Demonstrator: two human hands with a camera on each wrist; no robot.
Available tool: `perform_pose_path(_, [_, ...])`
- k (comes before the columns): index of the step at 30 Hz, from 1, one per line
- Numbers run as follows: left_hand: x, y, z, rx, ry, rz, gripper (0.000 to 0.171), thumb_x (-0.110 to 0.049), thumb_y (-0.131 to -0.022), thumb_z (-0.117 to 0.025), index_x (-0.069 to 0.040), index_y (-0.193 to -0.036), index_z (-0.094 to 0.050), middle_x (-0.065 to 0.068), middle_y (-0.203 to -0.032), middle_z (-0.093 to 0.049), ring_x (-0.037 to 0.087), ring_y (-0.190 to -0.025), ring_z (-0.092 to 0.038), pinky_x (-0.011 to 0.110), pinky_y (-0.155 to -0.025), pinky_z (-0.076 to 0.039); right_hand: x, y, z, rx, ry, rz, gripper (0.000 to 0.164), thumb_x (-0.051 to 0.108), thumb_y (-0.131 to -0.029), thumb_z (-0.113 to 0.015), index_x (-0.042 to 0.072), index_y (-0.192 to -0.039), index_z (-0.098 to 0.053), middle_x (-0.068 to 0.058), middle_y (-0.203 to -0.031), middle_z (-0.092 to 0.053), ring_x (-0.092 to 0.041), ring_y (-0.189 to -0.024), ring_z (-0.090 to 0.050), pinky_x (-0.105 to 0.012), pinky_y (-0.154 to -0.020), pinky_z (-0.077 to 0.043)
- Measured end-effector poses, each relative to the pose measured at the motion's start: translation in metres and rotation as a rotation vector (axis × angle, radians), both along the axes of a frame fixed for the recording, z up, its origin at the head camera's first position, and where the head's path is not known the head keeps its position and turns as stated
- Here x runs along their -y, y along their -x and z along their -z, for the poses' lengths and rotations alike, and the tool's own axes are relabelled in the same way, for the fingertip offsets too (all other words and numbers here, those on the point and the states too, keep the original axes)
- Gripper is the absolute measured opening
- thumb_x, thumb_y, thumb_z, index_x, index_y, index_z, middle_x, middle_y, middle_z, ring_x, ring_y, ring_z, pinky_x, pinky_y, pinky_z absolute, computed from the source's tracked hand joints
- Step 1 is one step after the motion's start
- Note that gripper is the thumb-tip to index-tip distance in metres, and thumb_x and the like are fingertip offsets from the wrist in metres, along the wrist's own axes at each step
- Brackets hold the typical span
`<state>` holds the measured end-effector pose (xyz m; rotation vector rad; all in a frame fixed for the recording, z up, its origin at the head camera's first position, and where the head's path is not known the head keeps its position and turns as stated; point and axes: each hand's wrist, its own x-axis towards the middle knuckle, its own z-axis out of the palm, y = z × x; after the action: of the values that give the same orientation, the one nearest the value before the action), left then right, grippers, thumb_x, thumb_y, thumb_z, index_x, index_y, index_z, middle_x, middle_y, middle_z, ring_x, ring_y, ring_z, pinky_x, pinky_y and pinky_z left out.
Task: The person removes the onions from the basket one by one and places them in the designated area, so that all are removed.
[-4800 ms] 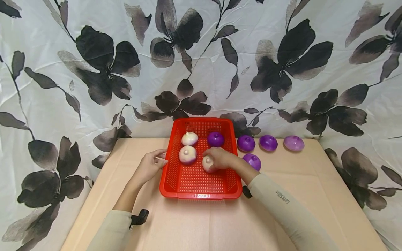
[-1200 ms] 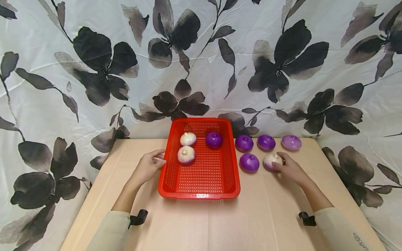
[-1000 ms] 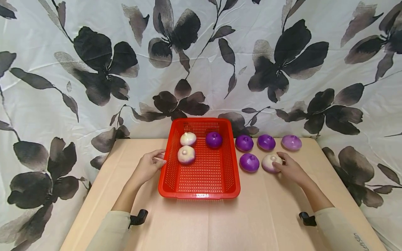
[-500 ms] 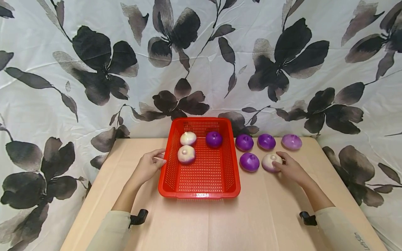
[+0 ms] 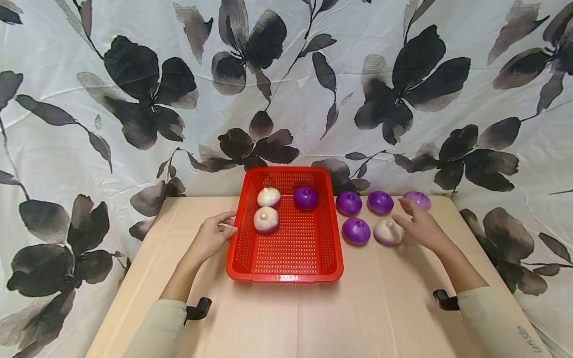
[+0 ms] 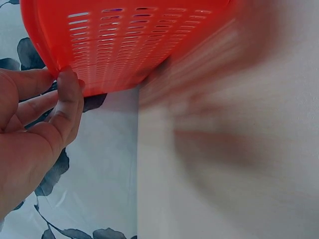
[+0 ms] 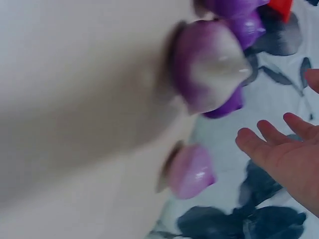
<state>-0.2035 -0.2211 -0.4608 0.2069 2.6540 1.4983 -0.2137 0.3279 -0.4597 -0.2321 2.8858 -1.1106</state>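
My left hand [image 5: 212, 237] pinches the left rim of a red perforated plastic basket [image 5: 286, 277]; in the left wrist view, thumb and fingertips [image 6: 67, 82] meet at its edge. Inside the basket are two white-and-purple onions [image 5: 266, 220] in the left half and a dark purple onion [image 5: 306, 198] at the back right. My right hand [image 5: 423, 226] has its fingers apart, with nothing in them, just right of a white-and-purple onion [image 5: 388, 232] on the table. In the right wrist view that onion [image 7: 209, 67] sits apart from the fingers.
Beside the basket's right wall stand a purple onion [image 5: 356, 230] and, behind it, two more purple onions [image 5: 380, 202]. A lighter purple onion [image 5: 418, 200], partly behind my right hand, is at the table's [image 5: 295, 318] back edge. A floral cloth [image 5: 331, 99] hangs behind.
My right hand has carried a white-and-purple onion from the basket to the table on the right, set it beside the purple one, let go and drawn back slightly. The left hand stays at the rim.
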Motion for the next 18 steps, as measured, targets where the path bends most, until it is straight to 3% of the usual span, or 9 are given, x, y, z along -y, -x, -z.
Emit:
perform_pose_path(5, [-0.001, -0.001, 0.000, 0.007, 0.000, -0.006, 0.049, 0.004, -0.096, -0.066, 0.005, -0.143, -0.055, 0.024, -0.115, -0.067, 0.022, -0.087, -0.071, 0.050, -0.078, -0.063, 0.021, 0.007, -0.023, -0.043, 0.060, -0.043, 0.066, 0.021, -0.105, -0.059, -0.014, -0.152, -0.029, -0.038, -0.156, -0.034, -0.061, -0.141, -0.035, -0.071, -0.115, -0.031])
perform_pose_path(12, [-0.001, 0.000, 0.000, 0.005, 0.000, -0.003, 0.049, 0.004, -0.095, -0.066, 0.005, -0.143, -0.055, 0.024, -0.114, -0.067, 0.022, -0.087, -0.071, 0.040, -0.074, -0.064, 0.065, 0.021, -0.048, -0.017, 0.089, -0.109, 0.068, 0.022, -0.104, -0.061, -0.004, -0.157, -0.028, -0.032, -0.159, -0.035, -0.054, -0.142, -0.041, -0.066, -0.110, -0.042])
perform_pose_path(18, [-0.001, 0.000, 0.000, 0.011, -0.002, -0.007, 0.049, 0.004, -0.095, -0.067, 0.004, -0.143, -0.055, 0.023, -0.114, -0.066, 0.023, -0.087, -0.071, 0.045, -0.077, -0.064, 0.099, 0.043, -0.059, -0.005, 0.113, -0.180, 0.067, 0.024, -0.104, -0.062, 0.000, -0.157, -0.030, -0.027, -0.160, -0.037, -0.050, -0.143, -0.042, -0.062, -0.118, -0.035])
